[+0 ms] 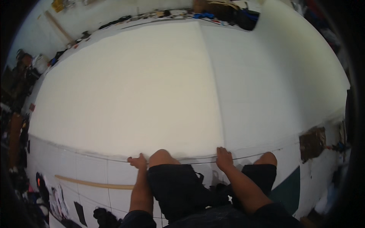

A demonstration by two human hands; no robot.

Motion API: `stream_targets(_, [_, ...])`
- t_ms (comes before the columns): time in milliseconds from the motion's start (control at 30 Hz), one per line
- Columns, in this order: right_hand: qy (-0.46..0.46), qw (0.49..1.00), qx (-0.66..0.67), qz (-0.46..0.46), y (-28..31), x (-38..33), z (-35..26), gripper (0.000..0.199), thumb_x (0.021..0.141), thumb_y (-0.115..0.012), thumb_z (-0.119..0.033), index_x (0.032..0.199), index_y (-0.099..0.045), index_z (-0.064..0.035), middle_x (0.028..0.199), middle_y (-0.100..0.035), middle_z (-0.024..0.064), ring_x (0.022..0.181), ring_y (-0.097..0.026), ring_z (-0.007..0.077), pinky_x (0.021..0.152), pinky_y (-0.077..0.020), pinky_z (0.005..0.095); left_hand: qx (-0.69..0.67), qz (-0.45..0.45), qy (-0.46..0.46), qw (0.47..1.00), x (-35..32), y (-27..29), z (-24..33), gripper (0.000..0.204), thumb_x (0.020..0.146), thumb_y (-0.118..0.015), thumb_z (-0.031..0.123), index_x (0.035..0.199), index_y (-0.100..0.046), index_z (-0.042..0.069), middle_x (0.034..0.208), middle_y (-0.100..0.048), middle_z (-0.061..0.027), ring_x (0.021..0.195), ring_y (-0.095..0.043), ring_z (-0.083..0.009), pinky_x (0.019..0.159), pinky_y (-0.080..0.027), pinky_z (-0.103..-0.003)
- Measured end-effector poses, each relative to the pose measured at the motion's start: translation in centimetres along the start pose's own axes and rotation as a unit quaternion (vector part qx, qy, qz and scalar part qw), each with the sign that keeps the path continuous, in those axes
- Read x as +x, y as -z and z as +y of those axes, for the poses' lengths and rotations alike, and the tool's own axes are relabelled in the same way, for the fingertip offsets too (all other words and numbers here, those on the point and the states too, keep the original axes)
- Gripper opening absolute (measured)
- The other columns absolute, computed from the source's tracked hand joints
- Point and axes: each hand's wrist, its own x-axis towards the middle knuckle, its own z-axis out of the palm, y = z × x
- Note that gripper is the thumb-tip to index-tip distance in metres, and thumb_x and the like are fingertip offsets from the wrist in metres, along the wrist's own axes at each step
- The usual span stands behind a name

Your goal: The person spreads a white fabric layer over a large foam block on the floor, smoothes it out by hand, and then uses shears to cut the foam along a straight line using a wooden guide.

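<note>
Bending over the pale sheet (129, 91) spread across the left and middle, I have my left fingers (133, 162) at its near edge, my right fingers (221, 151) by its near right corner; whether they grip it, I cannot tell. A yellowish stick (95, 184) lies near left.

From far off I count one left hand (138, 162) and one right hand (224, 159), making two; I see two bent knees (161, 156); I find one flat cream sheet (129, 95) and one big pale roll (313, 57); I get one long yellow stick (93, 183), one brown piece (313, 144) and one green piece (291, 190); the small things by the wall (165, 14) are too jumbled for me to count.
</note>
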Motion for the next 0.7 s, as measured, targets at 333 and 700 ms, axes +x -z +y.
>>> stream_targets(333, [-0.062, 0.971, 0.005, -0.229, 4.6, -0.3, -1.6, 0.077, 0.079, -0.063, -0.031, 0.142, -0.025, -0.0084, 0.149, -0.011, 0.0204, 0.139, -0.009, 0.0372, 0.108, -0.0169, 0.0575, 0.177, -0.013, -0.101, 0.979, -3.0, 6.0, -2.9, 0.063, 0.077, -0.066, 0.037, 0.128, -0.043, 0.008, 0.119, -0.046, -0.0225, 0.111, -0.047, -0.0366, 0.089, -0.039, -0.049])
stream_targets(700, [-0.042, 0.945, 0.312, 0.089, 15.6, 1.4, 1.3, 0.027, 0.088, -0.058, -0.017, 0.107, -0.060, 0.0004, 0.102, -0.064, 0.0165, 0.093, -0.062, 0.0270, 0.081, -0.0483, 0.0358, 0.095, -0.083, 0.085, 0.988, -5.2, 8.1, -14.0, 0.093, 0.074, -0.067, 0.021, 0.145, -0.008, 0.014, 0.119, -0.035, -0.0348, 0.097, -0.055, -0.0427, 0.088, -0.047, -0.042])
